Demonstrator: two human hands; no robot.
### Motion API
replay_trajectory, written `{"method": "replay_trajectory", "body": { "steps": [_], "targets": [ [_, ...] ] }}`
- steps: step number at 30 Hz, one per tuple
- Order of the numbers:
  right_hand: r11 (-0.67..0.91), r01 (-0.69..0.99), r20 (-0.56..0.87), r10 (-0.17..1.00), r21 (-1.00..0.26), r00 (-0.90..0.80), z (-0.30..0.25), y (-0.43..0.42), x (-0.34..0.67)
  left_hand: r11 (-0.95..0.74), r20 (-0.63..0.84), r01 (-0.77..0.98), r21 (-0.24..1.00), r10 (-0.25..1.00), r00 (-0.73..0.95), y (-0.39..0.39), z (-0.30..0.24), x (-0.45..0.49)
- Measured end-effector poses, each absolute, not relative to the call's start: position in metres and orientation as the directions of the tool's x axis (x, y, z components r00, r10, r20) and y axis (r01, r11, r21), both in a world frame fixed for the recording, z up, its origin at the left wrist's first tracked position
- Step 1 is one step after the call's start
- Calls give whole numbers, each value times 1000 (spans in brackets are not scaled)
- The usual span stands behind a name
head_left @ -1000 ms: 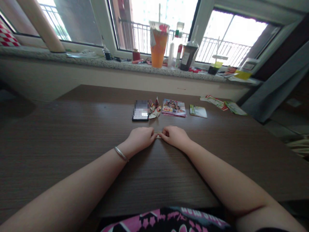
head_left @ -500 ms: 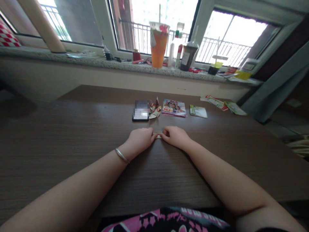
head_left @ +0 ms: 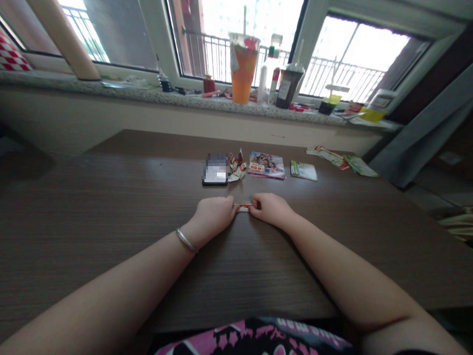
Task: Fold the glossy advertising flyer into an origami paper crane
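Observation:
Between my two hands, low over the table's middle, is a small folded strip of printed paper (head_left: pixel 243 207), white with some red. My left hand (head_left: pixel 216 212) is closed on its left end, thumb toward me. On the right end, the fingers of my right hand (head_left: pixel 271 209) pinch the paper. My palms hide most of the fingers and both ends of the strip. Just beyond lie a phone (head_left: pixel 216 170) with a blurred screen and a folded paper piece (head_left: pixel 237 167) with pointed tips, standing partly upright beside it.
A stack of printed flyers (head_left: pixel 266 165) and a small green-and-white paper stack (head_left: pixel 303 170) lie behind my right hand. Paper strips (head_left: pixel 332 158) are at the table's far right. A cup of orange drink (head_left: pixel 244 69), a dark cup (head_left: pixel 288 86) and bottles stand on the windowsill (head_left: pixel 140 91).
My right hand has shifted slightly right along the strip, so more of the paper, with red print, shows between my hands. My left hand stays nearly in place.

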State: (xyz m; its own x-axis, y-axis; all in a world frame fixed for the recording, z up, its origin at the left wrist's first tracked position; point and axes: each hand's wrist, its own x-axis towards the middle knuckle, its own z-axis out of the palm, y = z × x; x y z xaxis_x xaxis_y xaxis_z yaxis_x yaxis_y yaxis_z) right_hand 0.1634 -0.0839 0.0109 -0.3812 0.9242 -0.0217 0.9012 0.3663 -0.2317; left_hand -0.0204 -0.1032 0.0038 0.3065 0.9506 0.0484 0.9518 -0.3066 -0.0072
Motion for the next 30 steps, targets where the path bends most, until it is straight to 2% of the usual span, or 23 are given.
{"method": "replay_trajectory", "body": {
  "steps": [7,14,24,30],
  "targets": [
    [381,895,12,921,-230,-389,8,-84,165,-364,101,931,-31,926,365,-105,3,-19],
    [458,864,92,889,-208,-449,7,-87,166,-543,276,832,-113,787,552,-99,0,-20],
    [459,846,93,887,-271,-452,3,-84,170,-621,259,782,-55,747,612,-92,-8,-20],
    [542,793,201,840,-278,-504,-2,-84,171,-654,237,756,-30,730,641,-89,-6,-23]
  ]
}}
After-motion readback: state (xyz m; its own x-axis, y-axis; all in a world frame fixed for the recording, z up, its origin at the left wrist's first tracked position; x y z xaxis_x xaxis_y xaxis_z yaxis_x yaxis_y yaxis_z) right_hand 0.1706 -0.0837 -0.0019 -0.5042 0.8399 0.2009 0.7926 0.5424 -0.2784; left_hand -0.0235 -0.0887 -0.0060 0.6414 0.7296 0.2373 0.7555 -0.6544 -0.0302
